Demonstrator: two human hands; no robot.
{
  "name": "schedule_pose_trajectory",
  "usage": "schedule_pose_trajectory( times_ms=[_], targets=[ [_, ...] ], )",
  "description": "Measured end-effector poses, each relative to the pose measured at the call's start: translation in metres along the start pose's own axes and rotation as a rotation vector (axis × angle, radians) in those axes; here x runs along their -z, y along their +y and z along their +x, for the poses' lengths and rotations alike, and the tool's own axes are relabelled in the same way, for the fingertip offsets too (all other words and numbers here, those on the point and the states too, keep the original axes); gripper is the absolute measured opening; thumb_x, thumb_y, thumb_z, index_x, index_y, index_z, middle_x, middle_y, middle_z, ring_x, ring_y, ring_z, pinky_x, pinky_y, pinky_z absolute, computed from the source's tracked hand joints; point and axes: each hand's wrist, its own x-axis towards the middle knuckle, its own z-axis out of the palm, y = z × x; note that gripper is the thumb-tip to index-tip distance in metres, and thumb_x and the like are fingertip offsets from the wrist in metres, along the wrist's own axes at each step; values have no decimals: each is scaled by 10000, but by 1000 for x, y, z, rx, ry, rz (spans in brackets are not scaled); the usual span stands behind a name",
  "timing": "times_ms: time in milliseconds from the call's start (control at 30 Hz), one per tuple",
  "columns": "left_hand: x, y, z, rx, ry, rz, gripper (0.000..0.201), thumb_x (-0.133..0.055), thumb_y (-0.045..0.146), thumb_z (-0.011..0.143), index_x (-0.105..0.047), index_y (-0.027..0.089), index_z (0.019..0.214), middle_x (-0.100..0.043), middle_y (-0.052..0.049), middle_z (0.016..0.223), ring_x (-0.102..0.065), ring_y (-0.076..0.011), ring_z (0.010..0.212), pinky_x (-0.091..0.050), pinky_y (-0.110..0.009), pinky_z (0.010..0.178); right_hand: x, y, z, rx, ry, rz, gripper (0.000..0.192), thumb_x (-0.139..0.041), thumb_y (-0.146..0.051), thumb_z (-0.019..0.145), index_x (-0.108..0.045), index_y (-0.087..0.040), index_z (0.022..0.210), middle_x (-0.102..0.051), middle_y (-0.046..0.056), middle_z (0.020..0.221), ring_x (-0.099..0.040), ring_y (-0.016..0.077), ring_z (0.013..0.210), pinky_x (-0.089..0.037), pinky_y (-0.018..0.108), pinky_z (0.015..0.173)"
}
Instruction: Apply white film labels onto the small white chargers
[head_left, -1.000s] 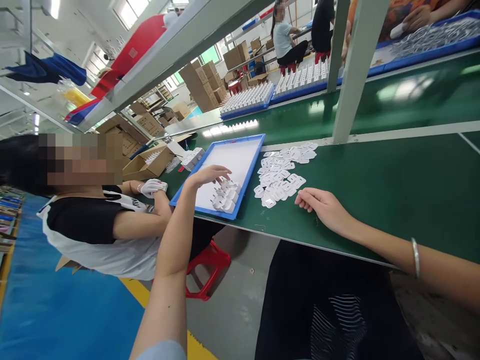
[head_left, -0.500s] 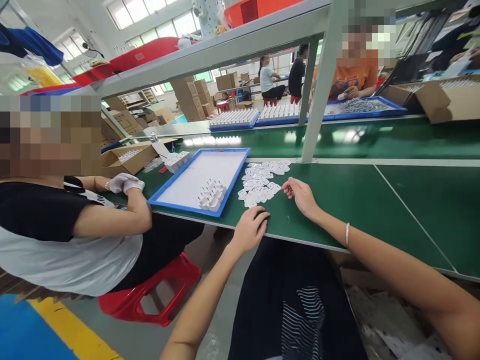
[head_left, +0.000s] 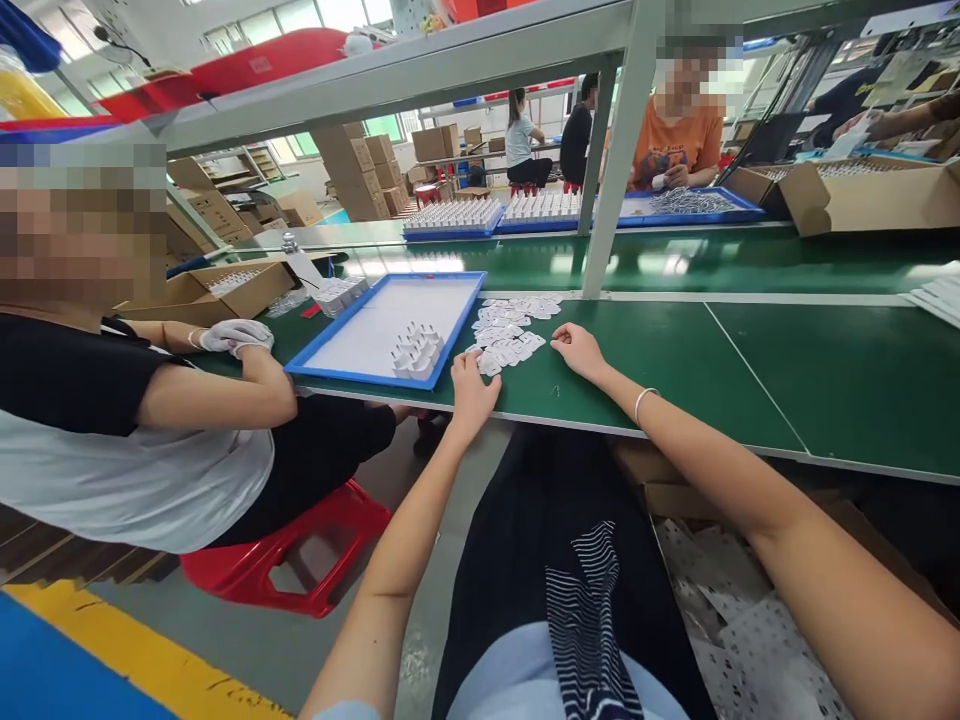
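Note:
My left hand rests at the near left edge of a pile of flat white pieces, close to the blue-rimmed tray. Its thumb and fingers are apart, with the fingertips touching or just over the outermost pieces. Right of the pile, my right hand hovers low over the green table, fingers curled together in a pinch. Whatever may be in that pinch is too small to make out. Several white blocks with upright pins stand in the tray's near right corner.
A co-worker's gloved hands rest on the table at left. Beyond the tray are white blocks and a cardboard box. A grey post rises behind the pile. Filled trays line the far side.
My left hand has moved up and left from the table's front edge to the pile's near left side. My right hand stays pinched beside the pile. The camera view has shifted.

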Motion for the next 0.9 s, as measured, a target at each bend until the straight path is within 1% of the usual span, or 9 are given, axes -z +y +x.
schedule_pose_trajectory(
  times_ms=[167, 300, 367, 433, 500, 567, 633, 733, 900],
  targets=[
    [3, -4, 10, 39, -31, 2, 378, -712, 152, 717, -594, 169, 1075, -568, -84, 1040, -602, -247, 985, -491, -421, 935, 0, 0, -6, 80, 8, -58, 328, -611, -342, 970, -608, -162, 1244, -629, 101, 1238, -647, 225, 1044, -559, 435, 882],
    [6, -3, 6, 41, -19, 5, 232, -671, 144, 759, -622, 174, 984, -594, -72, 992, -608, -221, 913, -504, -395, 879, -6, -7, -11, 190, -18, -76, 296, -608, -349, 969, -624, -153, 1191, -646, 90, 1179, -649, 214, 1007, -552, 427, 872],
    [6, -1, 2, 47, -1, 10, 162, -638, 126, 782, -631, 182, 934, -606, -67, 970, -606, -220, 912, -500, -393, 879, -12, -16, -9, 280, -67, -74, 247, -618, -304, 951, -646, -155, 1146, -656, 85, 1119, -642, 212, 984, -536, 421, 886],
    [5, 1, -1, 59, 14, 19, 149, -627, 120, 796, -637, 183, 931, -617, -70, 968, -604, -228, 930, -492, -403, 895, -18, -25, -2, 389, -140, -68, 234, -635, -235, 906, -677, -177, 1129, -654, 89, 1102, -623, 233, 1027, -510, 420, 931],
    [3, 3, -2, 83, 29, 29, 184, -632, 140, 814, -638, 179, 994, -623, -78, 1000, -602, -235, 947, -491, -411, 901, -24, -34, 9, 491, -214, -67, 280, -650, -194, 864, -709, -211, 1138, -636, 102, 1161, -582, 272, 1134, -466, 445, 1002],
    [1, 5, -2, 114, 41, 37, 224, -633, 175, 840, -631, 175, 1064, -625, -86, 1032, -603, -237, 953, -496, -409, 889, -30, -40, 20, 563, -270, -73, 292, -669, -191, 845, -738, -240, 1124, -605, 114, 1253, -521, 323, 1237, -406, 511, 1057],
    [0, 7, -2, 141, 49, 45, 207, -625, 196, 862, -638, 175, 1068, -627, -85, 1037, -605, -237, 959, -499, -402, 878, -35, -41, 28, 611, -318, -74, 256, -679, -194, 843, -763, -251, 1078, -583, 122, 1315, -487, 350, 1285, -372, 552, 1073],
    [-1, 10, -2, 165, 54, 52, 140, -621, 196, 874, -658, 186, 1008, -633, -76, 1023, -605, -237, 971, -497, -391, 873, -37, -37, 33, 664, -374, -59, 195, -679, -223, 864, -768, -255, 1035, -584, 113, 1343, -493, 327, 1300, -382, 523, 1074],
    [1, 17, -2, 189, 62, 41, 141, -617, 202, 880, -655, 216, 1014, -634, -55, 1041, -603, -217, 947, -483, -361, 845, -34, -27, 27, 674, -386, -46, 99, -638, -261, 906, -734, -245, 921, -602, 102, 1334, -493, 302, 1307, -359, 511, 1087]
  ],
)
